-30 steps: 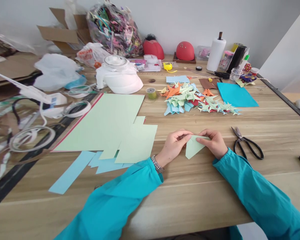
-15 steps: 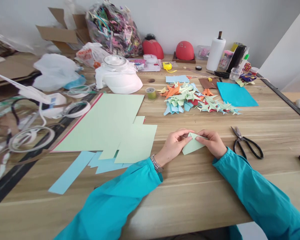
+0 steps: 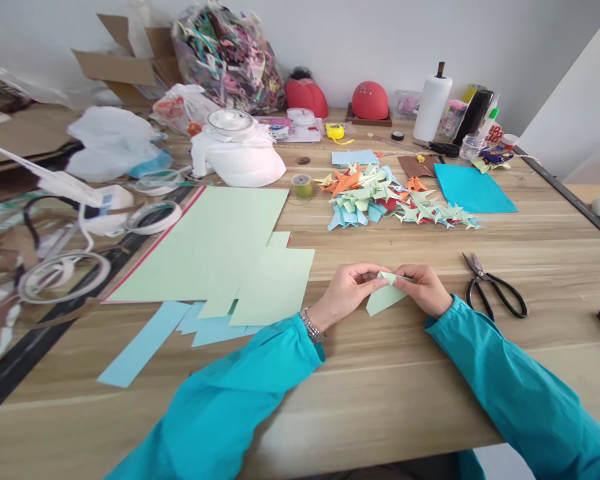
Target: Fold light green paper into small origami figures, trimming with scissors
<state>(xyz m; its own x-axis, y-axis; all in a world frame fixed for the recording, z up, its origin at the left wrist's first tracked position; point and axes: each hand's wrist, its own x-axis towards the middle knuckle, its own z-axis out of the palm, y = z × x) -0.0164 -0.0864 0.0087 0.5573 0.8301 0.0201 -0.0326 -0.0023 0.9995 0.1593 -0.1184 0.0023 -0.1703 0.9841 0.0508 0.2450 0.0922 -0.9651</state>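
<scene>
Between my two hands is a small piece of pale green paper (image 3: pixel 384 300), partly folded, with a little triangular flap at its top edge. My left hand (image 3: pixel 349 288) pinches its upper left part between thumb and fingers. On the other side my right hand (image 3: pixel 424 285) pinches the upper right part, thumb in front. The fingers cover much of the top edge. Beyond the hands lies a heap of folded paper cranes (image 3: pixel 367 193) in green, blue, orange and red. Black-handled scissors (image 3: pixel 495 287) rest to the right of my right hand.
Pale green sheets (image 3: pixel 205 247) and blue paper strips (image 3: pixel 143 343) lie at left. A spool of thread (image 3: pixel 303 187) stands near the cranes, a turquoise sheet (image 3: pixel 474 189) beyond them. Tape rolls (image 3: pixel 63 277) and bags clutter the far left; a white bottle (image 3: pixel 433 107) stands at the back.
The top flap of the green paper now stands up more between my fingertips, and the paper's lower part has tilted slightly. Both hands stay in nearly the same place.
</scene>
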